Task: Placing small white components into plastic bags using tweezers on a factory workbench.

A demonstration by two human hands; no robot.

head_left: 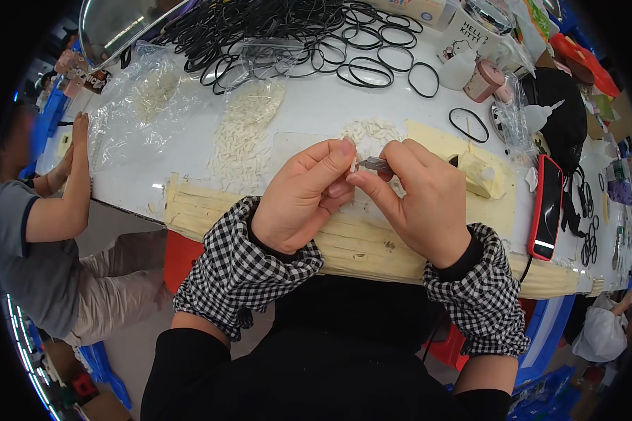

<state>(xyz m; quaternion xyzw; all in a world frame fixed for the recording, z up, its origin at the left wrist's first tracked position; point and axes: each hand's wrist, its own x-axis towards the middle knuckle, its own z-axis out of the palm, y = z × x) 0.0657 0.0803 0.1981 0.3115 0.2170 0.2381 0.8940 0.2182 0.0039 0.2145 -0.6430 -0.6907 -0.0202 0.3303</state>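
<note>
In front of me, over the near edge of the table, my left hand (309, 189) is closed in a pinch on a small white piece (354, 165) that shows only in part. Beside it, my right hand (421, 189) grips a short, flat grey metal tool (375, 164), which looks like a blade. The tool's tip meets or nearly meets the white piece; fingertips partly hide the contact. Just beyond my hands lies a small pile of white pieces (372, 130). A larger spread of similar white pieces (240, 144) spills from a clear bag to the left.
Black rubber loops (260, 35) cover the back of the table. A red-cased phone (546, 207) lies at right, near a yellow taped block (481, 175). Clear plastic bags (147, 105) lie at left. A co-worker in a grey shirt (38, 238) sits farther left.
</note>
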